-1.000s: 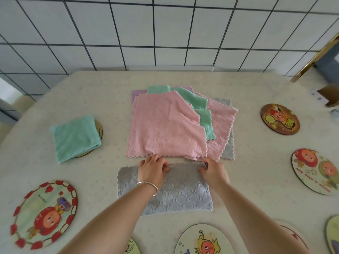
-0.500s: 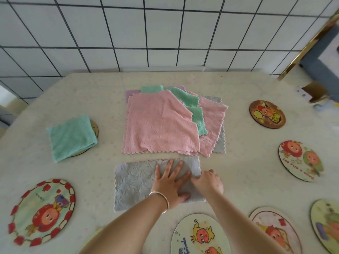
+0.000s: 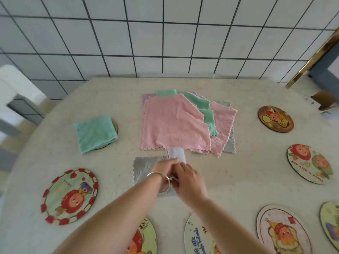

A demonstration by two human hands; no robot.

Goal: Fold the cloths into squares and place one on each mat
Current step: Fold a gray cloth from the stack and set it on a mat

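While both hands (image 3: 180, 174) pinch its raised edge, grey cloth (image 3: 142, 168) folds.

Grey cloth (image 3: 145, 169) (part-folded) between both hands

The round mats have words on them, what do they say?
Near mat by the right arm: "are" and maybe "Friends"; the rest is cut off.
Right-edge mat with two round faces: looks like "Have a nice day", upside down and blurry.
Near mat by the left arm: small marks at its top, too blurred to read.
The other mats and the cloths: no words I can make out.
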